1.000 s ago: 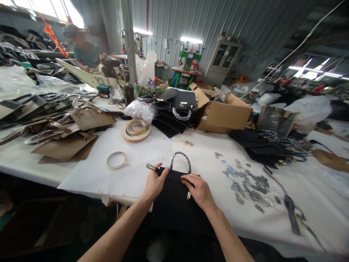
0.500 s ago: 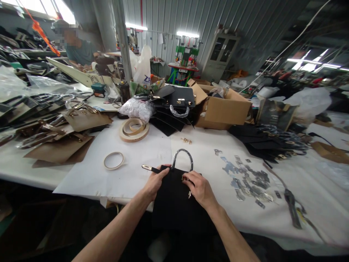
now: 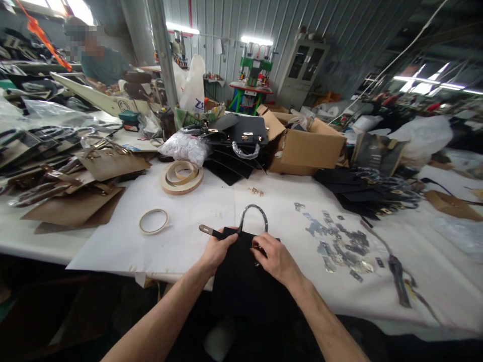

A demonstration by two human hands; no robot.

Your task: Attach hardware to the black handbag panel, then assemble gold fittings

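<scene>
A black bag panel [image 3: 237,276] hangs over the table's front edge, with a film-wrapped arched handle [image 3: 253,206] at its top. My left hand [image 3: 218,250] is closed on the panel's upper left edge, thumb on the front near the handle's base. Out past that hand, to the left, sticks a black strap [image 3: 208,231] with a gold-framed metal tip. On the panel's upper right, the fingers of my right hand [image 3: 277,259] are pinched around a small gold-coloured metal fitting [image 3: 257,264], mostly hidden by them.
Tape rolls [image 3: 153,221] lie to the left, near brown bag pieces [image 3: 75,203]. Small metal plates [image 3: 343,241] are scattered at right, beside a dark corded tool [image 3: 399,281]. Gold fittings [image 3: 255,191] sit ahead, before a cardboard box [image 3: 309,146] and black bags [image 3: 247,128].
My right fingers have shifted slightly on the panel, and the gold fitting beneath them has moved up and left. The strap tip has turned and shows less gold. The view has shifted a little.
</scene>
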